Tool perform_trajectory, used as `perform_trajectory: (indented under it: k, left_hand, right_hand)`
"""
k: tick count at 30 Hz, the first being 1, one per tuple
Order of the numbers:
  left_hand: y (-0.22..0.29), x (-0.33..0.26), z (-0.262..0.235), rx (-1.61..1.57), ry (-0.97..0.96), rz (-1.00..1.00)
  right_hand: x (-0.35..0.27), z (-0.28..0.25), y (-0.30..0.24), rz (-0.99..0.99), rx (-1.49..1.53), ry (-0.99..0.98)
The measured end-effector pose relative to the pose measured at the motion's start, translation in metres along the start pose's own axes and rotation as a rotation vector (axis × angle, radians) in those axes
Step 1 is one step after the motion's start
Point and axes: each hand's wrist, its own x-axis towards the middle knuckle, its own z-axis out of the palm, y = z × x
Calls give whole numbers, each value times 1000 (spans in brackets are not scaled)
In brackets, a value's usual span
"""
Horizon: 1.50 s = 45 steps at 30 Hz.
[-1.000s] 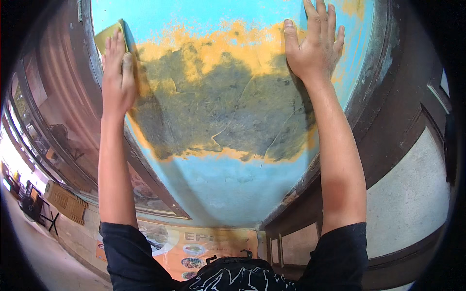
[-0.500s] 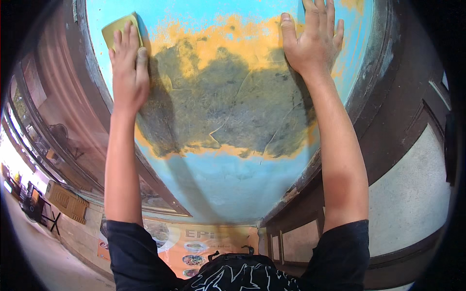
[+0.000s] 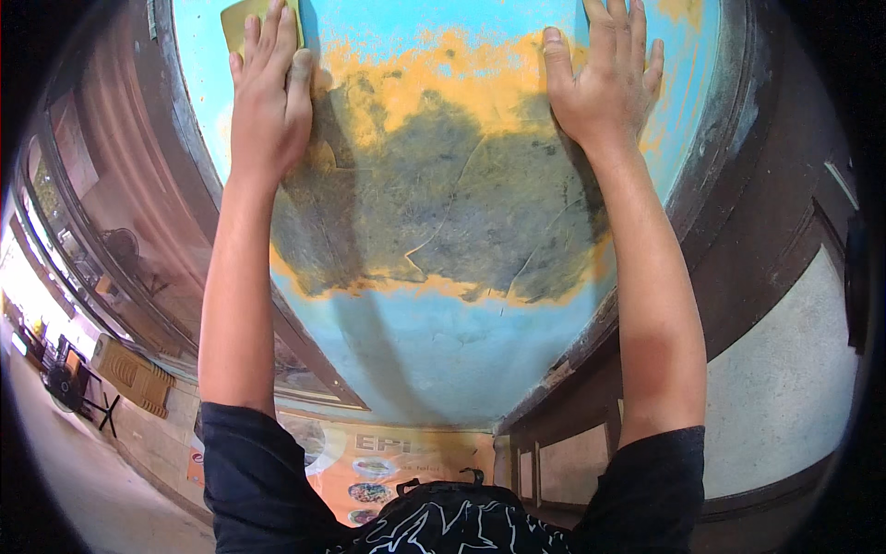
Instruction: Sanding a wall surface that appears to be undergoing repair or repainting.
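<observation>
My left hand [image 3: 268,115] presses a dull yellow sheet of sandpaper [image 3: 242,23] against the upper left of a blue painted wall [image 3: 415,337]. Its fingers lie over the sheet, and the sheet's top edge runs out of view. Across the wall spreads a worn patch [image 3: 434,194], grey in the middle with orange along its borders and fine cracks through it. Flat on the wall at the upper right rests my right hand [image 3: 604,92], fingers spread, with nothing visible under it. Both arms are raised and stretched out.
Dark wooden framing [image 3: 729,148] borders the wall panel on both sides. Low on the wall hangs an orange printed banner [image 3: 346,466] with food pictures. Stacked brown plastic chairs [image 3: 134,374] and a black fan [image 3: 63,383] stand at the far left, beyond a window.
My left hand has slid the sandpaper upward and slightly right along the wall. The right hand stays spread in nearly the same place. The whole view has shifted a little.
</observation>
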Motion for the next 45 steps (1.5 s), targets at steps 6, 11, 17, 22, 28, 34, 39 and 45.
perform_trajectory:
  k: [6, 11, 17, 22, 28, 34, 39, 45]
  left_hand:
    - [10, -30, 0, -16, 2, -49]
    - [0, -4, 1, 51, 39, -1]
    - [25, -40, 1, 19, -3, -72]
    - [27, -29, 3, 36, 13, -44]
    - [31, 12, 10, 34, 90, 6]
    - [62, -39, 17, -38, 21, -71]
    - [60, -3, 16, 22, 68, -15]
    - [92, 22, 7, -9, 87, -40]
  right_hand:
    - [-4, 4, -2, -27, -3, 28]
    - [-5, 2, -8, -31, -8, 28]
    - [-4, -2, -10, -21, 28, 24]
    - [-4, -5, -11, -10, 19, 22]
    - [-4, -7, -10, -28, 36, 30]
    - [-6, -9, -8, -25, 15, 19]
    - [-3, -11, -11, -32, -1, 16]
    - [-1, -15, -11, -25, 6, 1]
